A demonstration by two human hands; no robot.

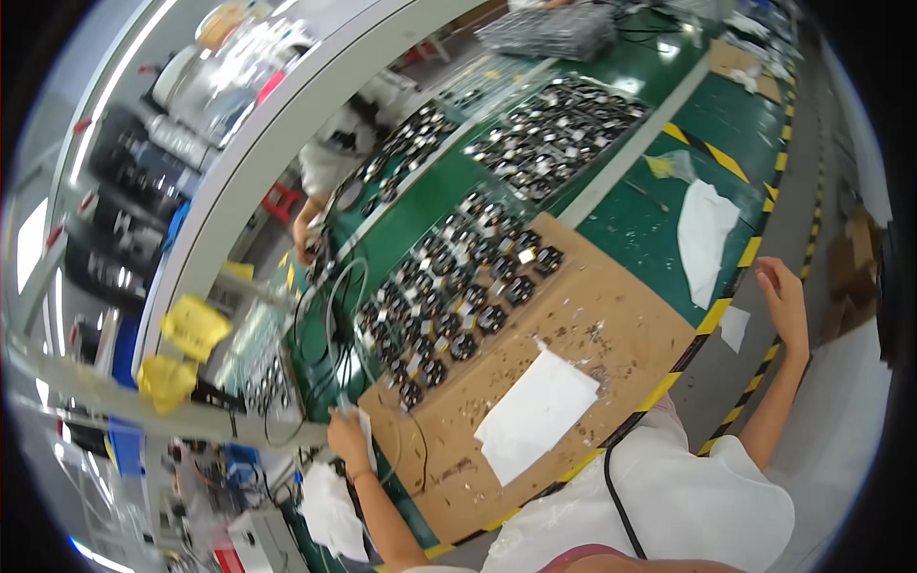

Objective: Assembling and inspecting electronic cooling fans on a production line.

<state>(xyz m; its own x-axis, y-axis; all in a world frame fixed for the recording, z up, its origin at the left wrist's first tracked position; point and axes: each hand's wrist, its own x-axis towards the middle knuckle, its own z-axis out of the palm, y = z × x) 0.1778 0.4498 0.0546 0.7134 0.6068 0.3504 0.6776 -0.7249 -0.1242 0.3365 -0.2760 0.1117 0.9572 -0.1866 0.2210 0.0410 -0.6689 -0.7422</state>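
At the left edge of the cardboard sheet point(630, 306), my left hand point(351, 441) is closed round something small and pale that I cannot make out, beside several cables. My right hand point(783, 298) hangs past the table's striped right edge, fingers loosely bent and apart, holding nothing. Rows of small round black parts with silvery tops point(449, 286) cover the far left of the cardboard. A white paper sheet point(537, 413) lies on its near part, among brown crumbs.
Beyond lies a tray of similar parts point(559, 134) on the green table. A white cloth point(705, 239) and a clear bag point(673, 165) lie to the right. A co-worker's hand point(308, 231) is across the table. A grey frame post point(239, 425) stands at left, near crumpled white paper point(330, 511).
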